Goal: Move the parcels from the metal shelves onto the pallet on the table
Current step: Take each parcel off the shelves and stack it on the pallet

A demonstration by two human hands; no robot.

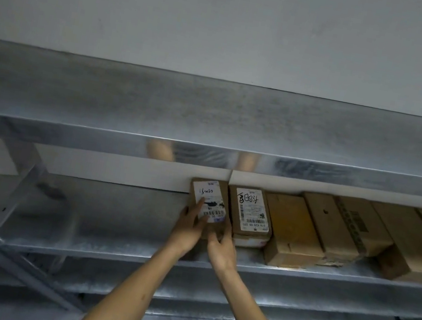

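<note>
With left hand (189, 226) laid straight-fingered on top and right hand (222, 246) curled round its near corner, draw the leftmost parcel (209, 193) forward along the shelf (110, 212) at frame centre (neighbouring parcel (250, 212) just beside), then lift level, keeping both hands on.

Both bare forearms stretch forward. The left grip (190, 226) lays straight fingers flat on top of the labelled parcel (210, 195); the right grip (221, 247) curls round its near end.
</note>
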